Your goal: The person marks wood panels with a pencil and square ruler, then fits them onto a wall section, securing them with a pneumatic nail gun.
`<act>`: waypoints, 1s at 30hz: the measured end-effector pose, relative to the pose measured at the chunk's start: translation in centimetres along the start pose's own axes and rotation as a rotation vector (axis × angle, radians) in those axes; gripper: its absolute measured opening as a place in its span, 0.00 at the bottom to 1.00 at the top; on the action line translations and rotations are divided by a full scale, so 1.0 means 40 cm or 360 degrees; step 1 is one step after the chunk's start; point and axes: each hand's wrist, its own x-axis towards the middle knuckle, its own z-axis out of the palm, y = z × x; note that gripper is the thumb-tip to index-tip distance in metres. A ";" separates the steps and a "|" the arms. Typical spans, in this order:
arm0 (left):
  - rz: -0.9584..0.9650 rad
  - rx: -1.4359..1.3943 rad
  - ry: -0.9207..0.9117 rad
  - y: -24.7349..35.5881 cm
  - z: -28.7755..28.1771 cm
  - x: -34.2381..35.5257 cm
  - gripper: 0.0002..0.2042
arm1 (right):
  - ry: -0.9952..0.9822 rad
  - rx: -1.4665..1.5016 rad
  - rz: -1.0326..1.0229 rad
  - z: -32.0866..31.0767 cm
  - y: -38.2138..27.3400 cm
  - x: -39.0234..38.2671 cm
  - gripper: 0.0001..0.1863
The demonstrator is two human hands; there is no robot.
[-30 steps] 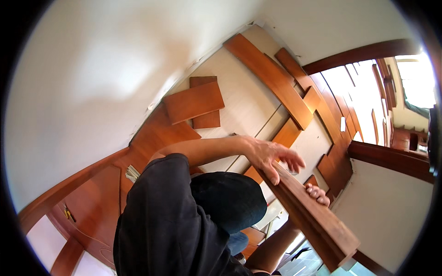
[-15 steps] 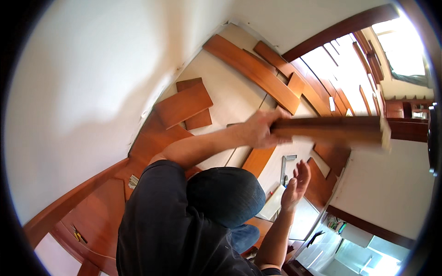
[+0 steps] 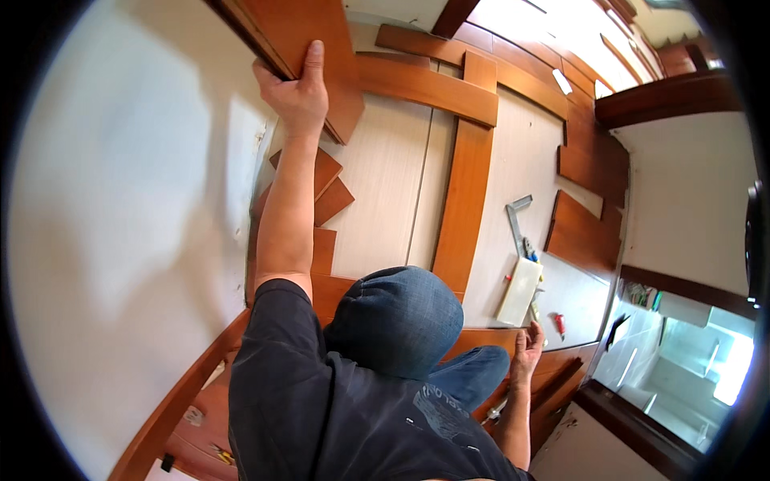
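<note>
My left hand (image 3: 297, 100) reaches up along the white wall and grips a reddish-brown wooden floorboard (image 3: 325, 60). The thumb lies on its broad face, while the fingers wrap the long edge. That edge looks thick and layered, so I cannot tell if more than one board is held. My right hand (image 3: 527, 353) is low at the right with its fingers apart, holding nothing. Just beyond its fingertips a pale block (image 3: 520, 290) rests on the floor. A metal square (image 3: 516, 224) and a small red tool (image 3: 560, 325) lie near that block.
Loose boards (image 3: 325, 188) overlap beside the wall at left. One long board (image 3: 433, 88) crosses another (image 3: 465, 200) on the pale floor. Darker boards (image 3: 581, 232) lie along the right side. Yellow-handled pliers (image 3: 224, 455) are at the lower left.
My left hand has swung the floorboard from the right to the upper left, against the wall side. My right hand has come down toward the floor near the pale block.
</note>
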 end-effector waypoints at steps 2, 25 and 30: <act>0.0071 0.0085 0.0022 -0.020 -0.004 0.005 0.29 | 0.0039 -0.0200 -0.0003 -0.009 0.019 -0.021 0.29; 0.0214 0.0666 0.0044 -0.172 -0.068 0.121 0.35 | 0.0164 -0.0865 -0.0170 0.008 0.239 -0.160 0.24; 0.0153 0.0715 -0.0094 -0.122 -0.078 0.106 0.37 | 0.0198 -0.1096 -0.0077 0.037 0.233 -0.181 0.23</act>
